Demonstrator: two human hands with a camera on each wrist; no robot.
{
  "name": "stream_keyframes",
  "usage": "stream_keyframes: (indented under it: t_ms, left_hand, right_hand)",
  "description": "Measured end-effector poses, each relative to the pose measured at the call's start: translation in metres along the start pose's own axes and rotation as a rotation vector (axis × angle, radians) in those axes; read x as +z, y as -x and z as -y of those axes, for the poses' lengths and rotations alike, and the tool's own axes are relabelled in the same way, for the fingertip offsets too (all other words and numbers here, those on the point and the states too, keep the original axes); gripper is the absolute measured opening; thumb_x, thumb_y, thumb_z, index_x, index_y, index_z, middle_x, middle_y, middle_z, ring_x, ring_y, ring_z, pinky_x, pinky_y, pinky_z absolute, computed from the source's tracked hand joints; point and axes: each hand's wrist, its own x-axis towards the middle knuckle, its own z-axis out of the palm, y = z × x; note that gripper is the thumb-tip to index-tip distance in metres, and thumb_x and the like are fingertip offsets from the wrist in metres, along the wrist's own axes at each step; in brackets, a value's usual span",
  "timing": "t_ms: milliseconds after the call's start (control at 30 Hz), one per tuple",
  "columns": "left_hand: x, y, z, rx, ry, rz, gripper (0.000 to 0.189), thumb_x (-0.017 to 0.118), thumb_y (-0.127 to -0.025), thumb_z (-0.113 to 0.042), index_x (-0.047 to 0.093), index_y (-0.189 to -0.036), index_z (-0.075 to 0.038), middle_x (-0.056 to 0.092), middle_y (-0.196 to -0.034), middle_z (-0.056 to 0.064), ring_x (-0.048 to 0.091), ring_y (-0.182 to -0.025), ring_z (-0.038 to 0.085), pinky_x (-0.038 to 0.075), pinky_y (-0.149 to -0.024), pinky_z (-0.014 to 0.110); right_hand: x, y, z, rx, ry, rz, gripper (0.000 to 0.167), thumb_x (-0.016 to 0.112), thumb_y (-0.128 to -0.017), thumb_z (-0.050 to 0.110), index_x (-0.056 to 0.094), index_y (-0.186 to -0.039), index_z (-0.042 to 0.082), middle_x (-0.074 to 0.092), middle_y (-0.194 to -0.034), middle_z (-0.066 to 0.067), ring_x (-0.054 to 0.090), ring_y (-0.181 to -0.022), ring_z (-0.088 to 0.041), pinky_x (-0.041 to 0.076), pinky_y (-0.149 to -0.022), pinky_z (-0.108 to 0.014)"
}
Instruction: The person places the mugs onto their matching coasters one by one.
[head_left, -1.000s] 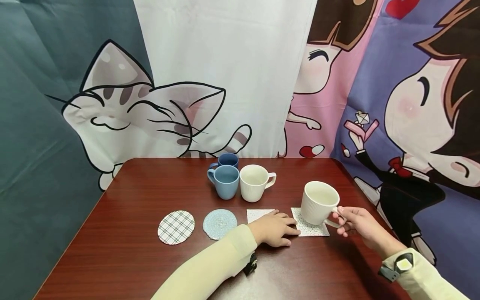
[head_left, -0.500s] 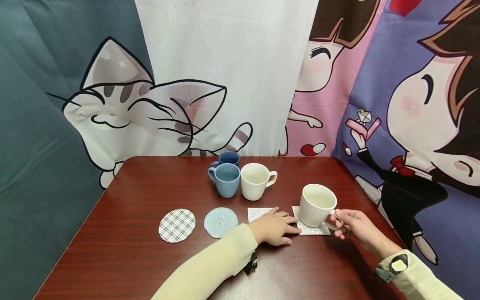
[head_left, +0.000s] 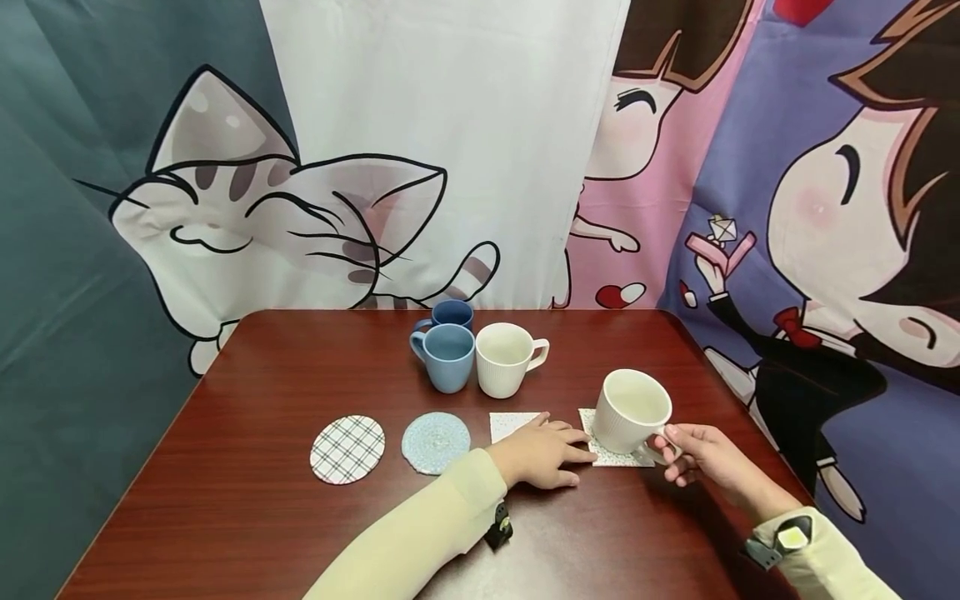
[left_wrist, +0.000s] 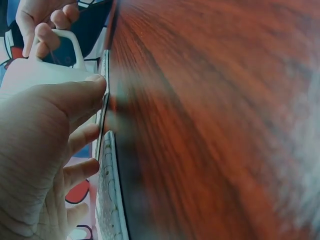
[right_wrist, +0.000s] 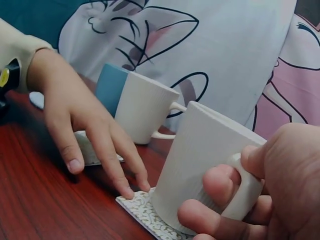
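Note:
My right hand pinches the handle of a white ribbed mug between thumb and curled fingers. The mug overlaps a square patterned coaster; in the right wrist view its base is right at the coaster. My left hand lies palm down with fingers spread, fingertips at the left edge of that coaster. Under and behind this hand shows a second square white coaster, partly hidden by it. In the left wrist view, the left fingers reach along the coaster edges, close over the wood.
A second white mug, a light blue mug and a darker blue mug stand grouped at the back. Left of my left hand lie a round light blue coaster and a round plaid coaster. A cartoon curtain hangs behind the table.
The white mug in my right hand has shifted slightly left and down, more over the coaster. My left hand keeps its place on the table; the head view drifts a little.

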Motion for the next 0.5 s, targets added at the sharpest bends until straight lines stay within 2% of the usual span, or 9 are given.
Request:
stream_keyframes:
  t_ms: [100,167,233,300,367,433,500]
  left_hand:
    - [0.003,-0.002,-0.002,-0.008,0.02,-0.011,0.047,0.058,-0.099,-0.05,0.054,-0.145,-0.041,0.045,-0.154,-0.014,0.039,-0.143,0.015,0.03,-0.117,0.051]
    - [0.006,-0.005,-0.004,-0.022,0.045,-0.043,0.046,0.058,-0.099,-0.048,0.057,-0.143,-0.036,0.049,-0.151,-0.012,0.042,-0.141,0.016,0.033,-0.116,0.047]
    - [0.009,-0.009,-0.008,-0.074,0.113,-0.096,0.044,0.06,-0.098,-0.044,0.062,-0.139,-0.028,0.055,-0.145,-0.008,0.047,-0.136,0.014,0.037,-0.114,0.039]
    - [0.011,-0.013,-0.014,-0.173,0.236,-0.17,0.044,0.062,-0.097,-0.039,0.063,-0.136,-0.019,0.058,-0.139,-0.003,0.053,-0.131,0.013,0.042,-0.109,0.031]
    - [0.012,-0.019,-0.021,-0.298,0.429,-0.263,0.046,0.066,-0.095,-0.034,0.06,-0.135,-0.013,0.059,-0.136,0.002,0.056,-0.126,0.014,0.045,-0.105,0.027]
    - [0.011,-0.025,-0.028,-0.407,0.634,-0.36,0.056,0.07,-0.092,-0.032,0.053,-0.14,-0.009,0.056,-0.137,0.007,0.056,-0.126,0.017,0.047,-0.103,0.031]
    - [0.011,-0.031,-0.035,-0.464,0.801,-0.439,0.066,0.072,-0.091,-0.031,0.045,-0.147,-0.008,0.052,-0.142,0.011,0.054,-0.129,0.021,0.047,-0.105,0.036]
  right_hand:
    - [-0.005,0.001,0.002,0.029,0.044,-0.024,0.028,0.04,-0.111,0.021,0.067,-0.107,0.012,0.068,-0.089,0.003,0.07,-0.07,-0.014,0.056,-0.061,-0.03]
    - [-0.012,0.001,0.004,0.057,0.1,-0.053,0.025,0.042,-0.11,0.024,0.065,-0.109,0.016,0.07,-0.093,0.002,0.07,-0.073,-0.015,0.057,-0.061,-0.032]
    - [-0.022,-0.001,0.001,0.031,0.137,-0.072,0.026,0.039,-0.11,0.025,0.063,-0.114,0.02,0.071,-0.1,0.003,0.07,-0.08,-0.014,0.057,-0.065,-0.033]
    - [-0.03,-0.008,-0.007,-0.032,0.098,-0.107,0.029,0.035,-0.111,0.024,0.064,-0.118,0.026,0.072,-0.107,0.007,0.07,-0.089,-0.011,0.057,-0.07,-0.031]
    - [-0.035,-0.018,-0.022,-0.15,-0.016,-0.117,0.038,0.03,-0.112,0.016,0.064,-0.123,0.029,0.071,-0.115,0.011,0.068,-0.098,-0.008,0.056,-0.078,-0.027]
    - [-0.035,-0.03,-0.04,-0.27,-0.13,-0.123,0.043,0.031,-0.11,0.006,0.064,-0.127,0.028,0.07,-0.119,0.011,0.067,-0.105,-0.006,0.055,-0.085,-0.024]
    - [-0.031,-0.04,-0.055,-0.364,-0.179,-0.131,0.046,0.037,-0.106,-0.003,0.063,-0.13,0.026,0.069,-0.121,0.009,0.067,-0.106,-0.006,0.054,-0.087,-0.023]
